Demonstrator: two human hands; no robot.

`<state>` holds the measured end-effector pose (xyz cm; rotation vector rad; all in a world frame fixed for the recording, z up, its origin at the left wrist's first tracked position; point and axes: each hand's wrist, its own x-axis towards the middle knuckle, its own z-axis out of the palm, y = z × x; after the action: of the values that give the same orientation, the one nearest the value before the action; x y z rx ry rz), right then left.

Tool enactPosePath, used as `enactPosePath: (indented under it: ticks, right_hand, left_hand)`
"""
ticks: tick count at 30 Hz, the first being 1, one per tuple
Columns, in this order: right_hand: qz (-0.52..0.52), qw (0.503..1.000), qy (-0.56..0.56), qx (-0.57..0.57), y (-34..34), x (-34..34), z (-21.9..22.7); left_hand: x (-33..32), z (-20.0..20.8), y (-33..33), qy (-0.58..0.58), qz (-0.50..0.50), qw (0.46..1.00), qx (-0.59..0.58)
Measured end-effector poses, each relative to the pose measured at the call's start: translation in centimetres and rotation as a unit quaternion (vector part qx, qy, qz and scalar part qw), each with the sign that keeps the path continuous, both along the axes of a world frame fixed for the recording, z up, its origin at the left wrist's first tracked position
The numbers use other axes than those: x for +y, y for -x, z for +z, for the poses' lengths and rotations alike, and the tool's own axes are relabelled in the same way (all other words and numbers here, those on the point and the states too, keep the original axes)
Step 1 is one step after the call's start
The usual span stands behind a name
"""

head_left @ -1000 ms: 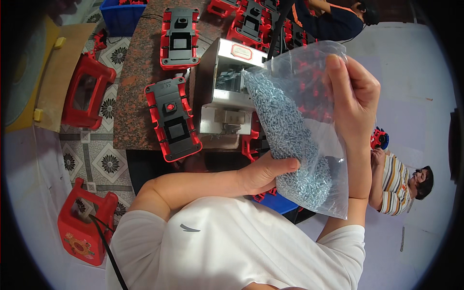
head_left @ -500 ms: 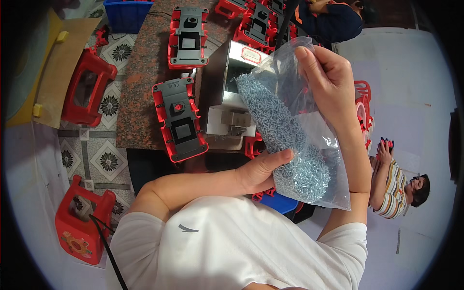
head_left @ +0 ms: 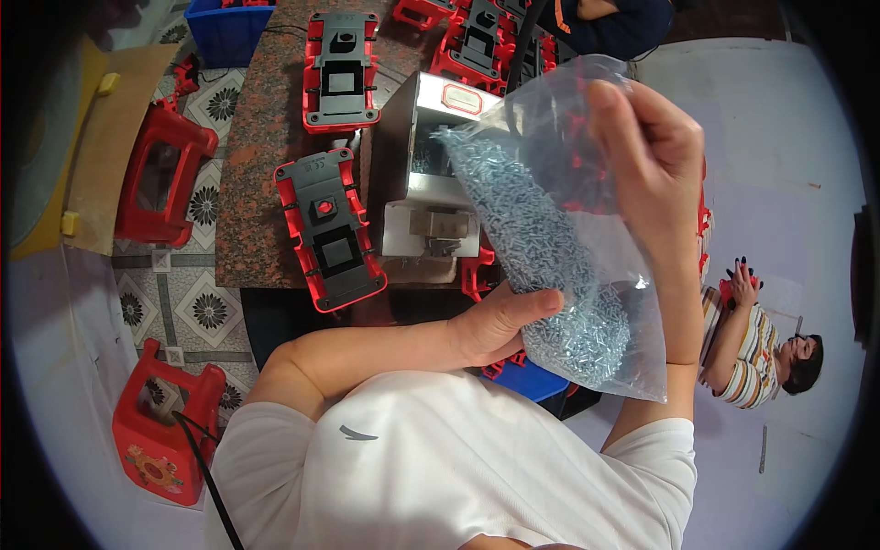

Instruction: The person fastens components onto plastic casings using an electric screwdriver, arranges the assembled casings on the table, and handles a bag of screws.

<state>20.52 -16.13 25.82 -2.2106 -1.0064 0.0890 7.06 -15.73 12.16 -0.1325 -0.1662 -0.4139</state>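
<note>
A clear plastic bag full of small silvery screws is tilted in front of me. My left hand cradles its lower left side, thumb pressed on the front and the other fingers hidden behind. Gripping the upper right edge of the bag, my right hand keeps its fingers curled. The screw-filled upper left corner reaches over an open-topped metal box-shaped machine on the table. Whether screws are leaving the bag, I cannot tell.
Red and black housings lie on the speckled table, left of the machine. More housings stand at the back. Red stools are at left, a blue bin at far left. Another person is at right.
My right hand has moved slightly right and toward me, pulling the bag's upper edge outward. The table and machine appear shifted a little left in view. Both hands keep hold.
</note>
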Motion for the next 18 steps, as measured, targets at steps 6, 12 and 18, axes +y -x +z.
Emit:
enactPosePath:
  ticks: [6, 12, 18]
  right_hand:
    - [0.006, 0.998, 0.052, 0.021, -0.6, -0.7, -1.2]
    - [-0.055, 0.997, -0.051, 0.009, -0.2, -5.8, -2.5]
    - [-0.061, 0.993, -0.099, -0.030, 0.9, -9.4, -3.8]
  left_hand:
    - [-0.2, -1.0, -0.1, 0.012, -0.037, 0.999, 0.031]
    - [-1.4, -2.2, 0.0, -0.072, -0.040, 0.995, 0.050]
    - [-2.5, -4.1, -0.7, -0.184, 0.001, 0.982, 0.044]
